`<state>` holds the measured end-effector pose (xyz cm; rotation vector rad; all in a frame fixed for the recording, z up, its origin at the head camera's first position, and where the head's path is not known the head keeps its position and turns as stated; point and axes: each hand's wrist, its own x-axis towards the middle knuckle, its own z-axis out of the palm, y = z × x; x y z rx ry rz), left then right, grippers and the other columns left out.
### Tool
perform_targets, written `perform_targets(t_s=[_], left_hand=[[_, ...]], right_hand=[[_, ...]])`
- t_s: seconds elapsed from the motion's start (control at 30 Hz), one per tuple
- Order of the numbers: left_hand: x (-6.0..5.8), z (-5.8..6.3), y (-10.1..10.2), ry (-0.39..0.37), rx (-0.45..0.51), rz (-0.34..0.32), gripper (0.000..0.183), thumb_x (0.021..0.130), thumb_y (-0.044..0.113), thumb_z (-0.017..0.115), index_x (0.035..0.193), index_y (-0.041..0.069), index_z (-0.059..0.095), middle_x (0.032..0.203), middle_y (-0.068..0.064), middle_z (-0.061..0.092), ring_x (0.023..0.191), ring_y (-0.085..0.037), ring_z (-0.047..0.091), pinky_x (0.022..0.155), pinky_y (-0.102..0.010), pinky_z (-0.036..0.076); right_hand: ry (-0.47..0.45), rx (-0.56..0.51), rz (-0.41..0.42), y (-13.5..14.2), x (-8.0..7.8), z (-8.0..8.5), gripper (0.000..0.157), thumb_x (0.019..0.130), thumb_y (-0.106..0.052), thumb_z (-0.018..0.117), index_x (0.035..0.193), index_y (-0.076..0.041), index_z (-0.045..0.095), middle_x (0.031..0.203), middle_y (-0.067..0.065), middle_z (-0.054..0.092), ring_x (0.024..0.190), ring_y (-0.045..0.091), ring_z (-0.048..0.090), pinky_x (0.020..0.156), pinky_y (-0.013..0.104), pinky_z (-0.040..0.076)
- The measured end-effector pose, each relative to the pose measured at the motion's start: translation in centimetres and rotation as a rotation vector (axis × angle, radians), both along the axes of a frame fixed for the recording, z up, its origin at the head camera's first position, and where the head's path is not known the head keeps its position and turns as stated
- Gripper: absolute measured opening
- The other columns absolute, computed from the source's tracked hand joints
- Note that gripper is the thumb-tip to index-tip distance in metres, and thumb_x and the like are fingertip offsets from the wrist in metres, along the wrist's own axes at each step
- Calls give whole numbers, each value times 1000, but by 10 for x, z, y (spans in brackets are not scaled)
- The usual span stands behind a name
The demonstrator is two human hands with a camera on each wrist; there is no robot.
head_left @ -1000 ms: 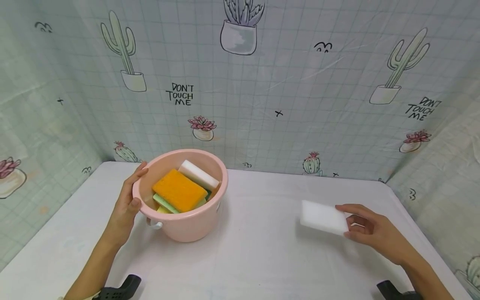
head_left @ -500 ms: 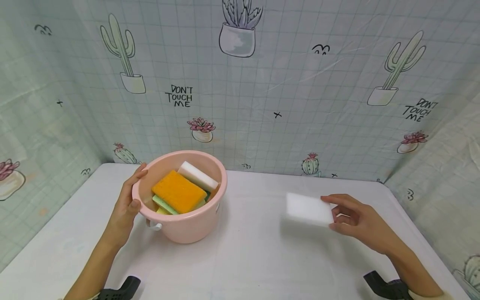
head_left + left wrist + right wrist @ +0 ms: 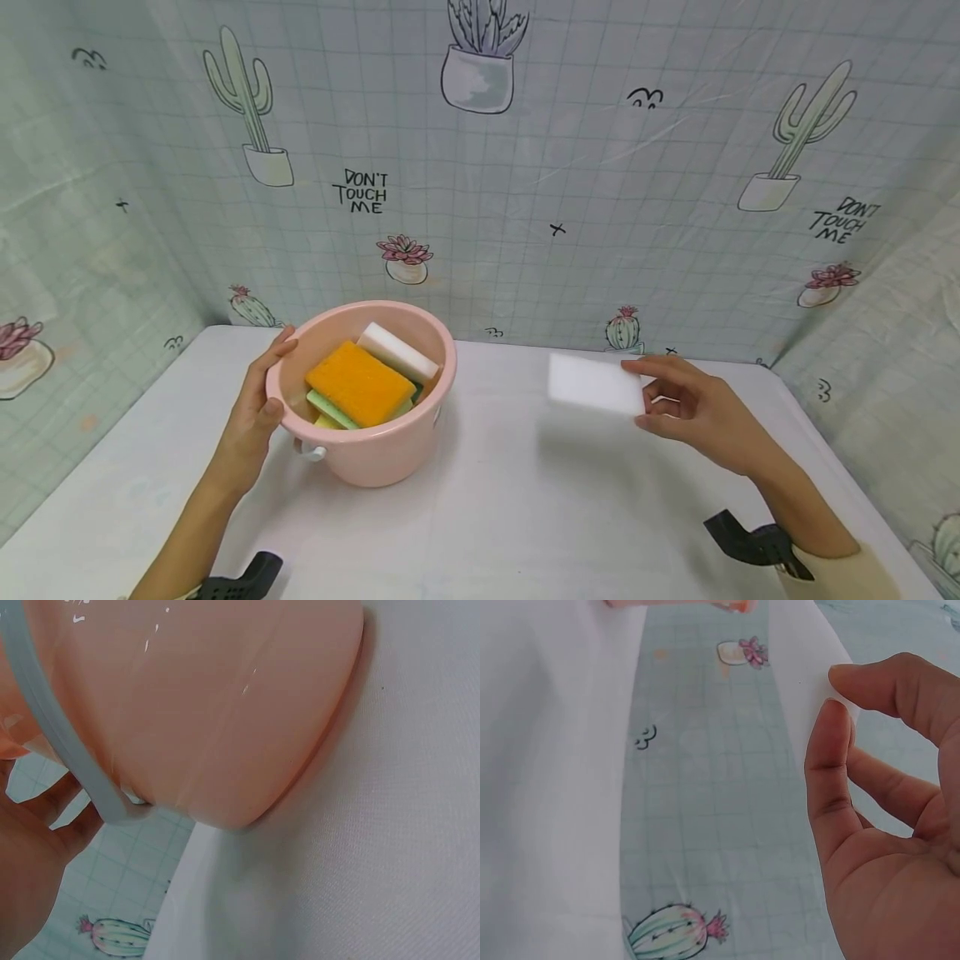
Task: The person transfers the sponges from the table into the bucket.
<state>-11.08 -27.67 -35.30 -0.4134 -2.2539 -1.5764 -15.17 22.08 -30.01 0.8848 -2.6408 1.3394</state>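
A pink bucket (image 3: 382,454) stands on the table at left in the head view. My left hand (image 3: 249,421) holds its left rim, with the thumb on the near side. In the left wrist view the bucket's pale handle (image 3: 64,724) hangs down past the fingers. Inside lie an orange sponge (image 3: 360,383), a white block (image 3: 399,352) and a light green piece (image 3: 332,410); others beneath are partly hidden. My right hand (image 3: 701,412) pinches a white rectangular sponge (image 3: 588,385) by its right end, above the table and apart from the bucket.
The white table (image 3: 487,533) runs back to a hanging cloth (image 3: 510,192) printed with cacti. More cloth closes off both sides. Black wrist mounts (image 3: 750,540) sit on both forearms.
My right hand has carried the white sponge leftward and farther back, closer to the bucket. The left hand and bucket have stayed put.
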Motion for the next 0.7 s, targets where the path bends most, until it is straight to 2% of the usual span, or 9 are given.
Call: perform_targets(t_s=[0.4,0.57,0.7], left_hand=[[0,3,1,4,13,-14,57,90,41,44,140,19,25,148,6,11,133,-18,14,96,-18,29],[1,3,2,-5,29,-21,58,90,41,45,140,19,25,147,6,11,133,-18,14,96,-18,29],[1,3,1,3,41,-29,58,90,40,45,140,18,25,147,6,11,133,-18,14,95,-17,30]], right_hand=[[-48,-58,51,-33,-10,13,55,75,-9,71,125,-13,50,114,2,46,86,18,55,69,22,49],[-90,-120,105,-50,-15,19,53,75,-11,71,124,-16,52,119,2,45,87,20,55,68,24,50],[-80,-142,136,-63,-19,23,52,74,-14,72,123,-18,53,118,1,46,87,21,55,68,26,50]])
